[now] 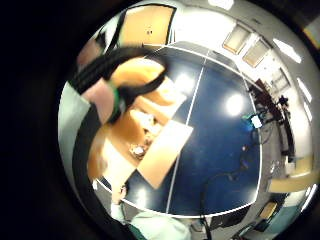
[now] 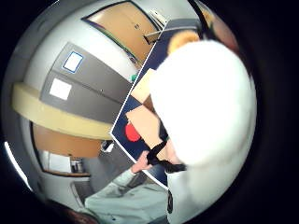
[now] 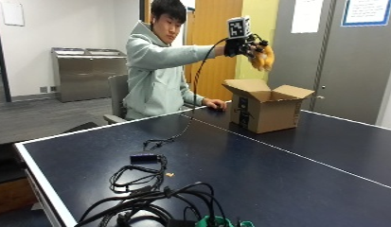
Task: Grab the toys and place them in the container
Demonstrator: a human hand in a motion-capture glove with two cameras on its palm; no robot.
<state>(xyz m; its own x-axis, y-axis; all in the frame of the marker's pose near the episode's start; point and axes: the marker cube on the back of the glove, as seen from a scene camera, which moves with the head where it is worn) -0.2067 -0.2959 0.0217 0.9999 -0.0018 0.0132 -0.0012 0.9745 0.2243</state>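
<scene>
In the outside view my gloved right hand point(image 3: 242, 46) is raised high above the open cardboard box point(image 3: 271, 116) and grips a yellow-orange plush toy point(image 3: 264, 57) that hangs from its fingers. The little finger side palm view has the toy point(image 1: 142, 72) close under the palm, with the box point(image 1: 165, 150) open below and small items point(image 1: 137, 149) lying inside it. From the thumb side, the toy's orange point(image 2: 183, 39) shows past a large white shape. A round red thing point(image 2: 132, 133) lies on the table beside the box point(image 2: 145, 123).
The box stands on a dark blue table point(image 3: 296, 175) marked with white lines. The person's bare left hand point(image 3: 215, 104) rests on the table next to the box. A tangle of black cables point(image 3: 151, 189) lies near the front edge.
</scene>
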